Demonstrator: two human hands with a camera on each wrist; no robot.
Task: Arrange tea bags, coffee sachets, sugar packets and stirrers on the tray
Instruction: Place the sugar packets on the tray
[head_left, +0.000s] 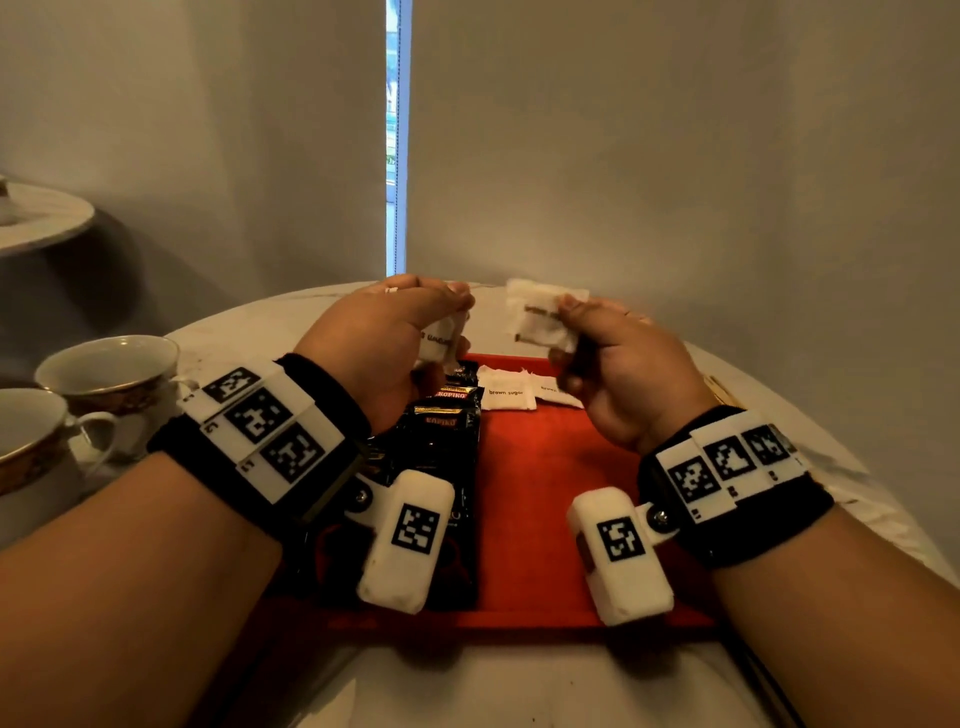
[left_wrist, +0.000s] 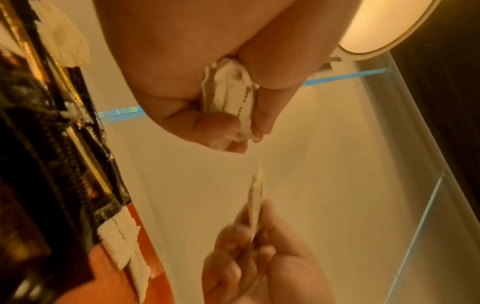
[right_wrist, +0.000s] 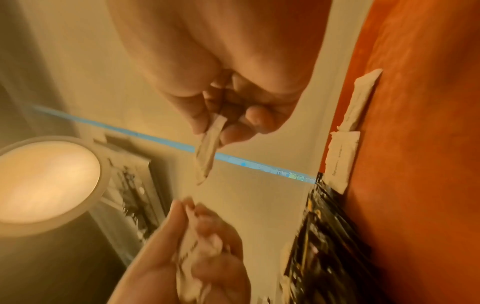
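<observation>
- Right hand (head_left: 618, 364): thumb and forefinger pinch a single white sugar packet (head_left: 543, 325) by its near edge. The packet is held up off the surface, flat face toward the person, above the far edge of the red tray (head_left: 545, 519).
- Left hand (head_left: 384, 343): fingers are curled round a small bundle of white sugar packets (left_wrist: 231, 98). In the left wrist view, several stacked edges show between thumb and fingers. The bundle is also in the air, over the far left part of the tray.
- Already on the tray: two brown sugar packets (head_left: 506, 396) lie flat side by side along the far edge. A column of black coffee sachets (head_left: 447, 431) runs from far to near along the left side, overlapping.
- Key relation: the laid sugar packets sit directly below and slightly nearer than the pinched packet. Their row runs left to right, and the open tray floor lies to its right, under the right hand.
- Judgement: the right hand is the nearer one to the next free slot. The coming move probably calls for lowering the pinched packet flat, long edge parallel to the far rim, just beside the right-hand laid packet.
- Two teacups (head_left: 111, 374) stand on the table to the left, apart from the tray.
- No tea bags or stirrers can be identified.
</observation>
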